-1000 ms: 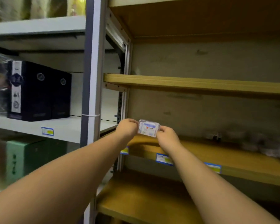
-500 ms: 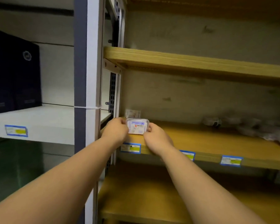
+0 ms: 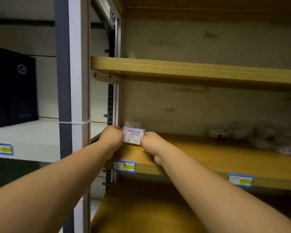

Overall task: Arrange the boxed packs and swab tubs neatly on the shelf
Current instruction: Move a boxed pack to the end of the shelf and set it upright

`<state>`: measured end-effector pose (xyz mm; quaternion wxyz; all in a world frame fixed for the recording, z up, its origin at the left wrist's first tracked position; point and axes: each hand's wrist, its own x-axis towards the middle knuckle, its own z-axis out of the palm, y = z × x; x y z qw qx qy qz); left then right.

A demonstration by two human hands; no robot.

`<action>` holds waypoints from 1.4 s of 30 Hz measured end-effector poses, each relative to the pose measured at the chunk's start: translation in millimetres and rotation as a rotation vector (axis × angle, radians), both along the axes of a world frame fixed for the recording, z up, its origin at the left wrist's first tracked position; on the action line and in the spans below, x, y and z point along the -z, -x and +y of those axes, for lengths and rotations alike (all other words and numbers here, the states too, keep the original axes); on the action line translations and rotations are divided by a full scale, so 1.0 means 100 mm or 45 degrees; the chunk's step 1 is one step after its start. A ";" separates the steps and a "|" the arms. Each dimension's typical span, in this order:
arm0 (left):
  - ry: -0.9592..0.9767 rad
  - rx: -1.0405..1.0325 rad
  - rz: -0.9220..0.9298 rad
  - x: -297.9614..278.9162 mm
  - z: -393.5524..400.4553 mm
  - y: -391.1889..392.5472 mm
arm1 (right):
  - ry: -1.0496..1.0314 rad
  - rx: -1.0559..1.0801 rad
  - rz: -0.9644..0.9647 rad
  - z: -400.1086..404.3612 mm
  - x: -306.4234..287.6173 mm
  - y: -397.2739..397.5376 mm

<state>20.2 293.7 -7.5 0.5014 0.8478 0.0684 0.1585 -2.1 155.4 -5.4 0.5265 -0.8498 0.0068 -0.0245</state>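
You hold the tub (image 3: pixel 134 136) between your left hand (image 3: pixel 112 137) and right hand (image 3: pixel 151 142), both pinching its ends, low over the shelf (image 3: pixel 200 153) at its left end, just before another tub (image 3: pixel 132 124); next, set it down squarely.

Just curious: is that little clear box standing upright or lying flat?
Upright: the box shows its label face forward, on the wooden shelf, held between the left hand and right hand.
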 end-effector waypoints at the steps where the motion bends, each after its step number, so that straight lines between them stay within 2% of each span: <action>1: -0.009 -0.031 -0.001 -0.05 -0.01 -0.10 | -0.005 0.007 0.015 0.00 -0.06 -0.10; 5: 0.072 -0.020 -0.061 -0.16 -0.04 -0.53 | -0.041 0.077 -0.041 0.11 -0.16 -0.60; 11: -0.030 -0.118 -0.024 0.07 -0.05 -0.99 | 0.059 0.114 -0.057 0.13 0.10 -1.03; 18: -0.096 -0.107 -0.013 0.12 -0.07 -1.09 | 0.160 0.070 -0.080 0.06 0.11 -1.09; 24: -0.128 -0.054 -0.019 0.14 -0.07 -1.08 | 0.145 0.033 -0.048 0.03 0.09 -1.07; 30: -0.100 -0.113 0.042 0.11 -0.09 -1.05 | 0.099 0.073 -0.039 0.03 0.03 -0.97; 34: -0.137 -0.043 0.145 0.04 -0.03 -0.77 | 0.022 0.034 -0.025 -0.05 -0.04 -0.65; 37: -0.041 -0.008 0.210 0.01 -0.02 -0.43 | -0.031 -0.032 0.024 -0.16 -0.03 -0.26; 42: -0.162 -0.033 0.049 0.04 -0.26 0.41 | -0.186 -0.124 -0.024 -0.49 0.07 0.34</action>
